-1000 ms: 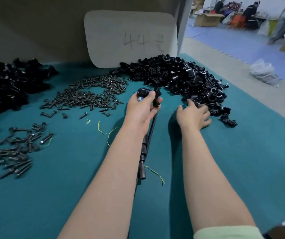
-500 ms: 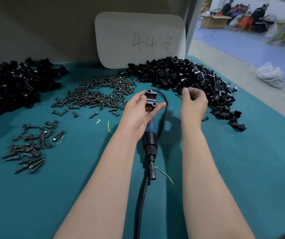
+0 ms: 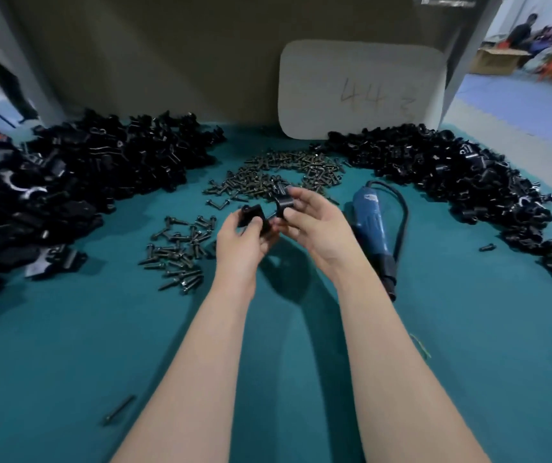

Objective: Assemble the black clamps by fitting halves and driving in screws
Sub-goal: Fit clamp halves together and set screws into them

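– Covering the bench is a teal mat [image 3: 67,362], its near edge cut off. What lies on it?
– Two black heaps of clamp parts. The left heap [image 3: 84,182] runs out of view at the left and is blurred; the right heap [image 3: 451,182] is sharper. Between them, at the back, stands a white board [image 3: 361,91] with faint writing.
– And the tool?
– A blue driver [image 3: 369,222] lies just right of the hands, its tip hidden behind the right forearm, its cord looping behind it.
– Screws?
– A wide scatter of screws [image 3: 278,175] at mid-mat, a small bunch [image 3: 181,248] beside the left hand, and one stray screw [image 3: 119,410] near the bottom left.
– The hands?
– The left hand [image 3: 244,242] pinches one clamp half [image 3: 251,213] between thumb and curled fingers. The right hand [image 3: 314,225] grips the other half [image 3: 283,203] at its fingertips, thumb beneath. Both halves are held above the mat, side by side; blur hides whether they touch.
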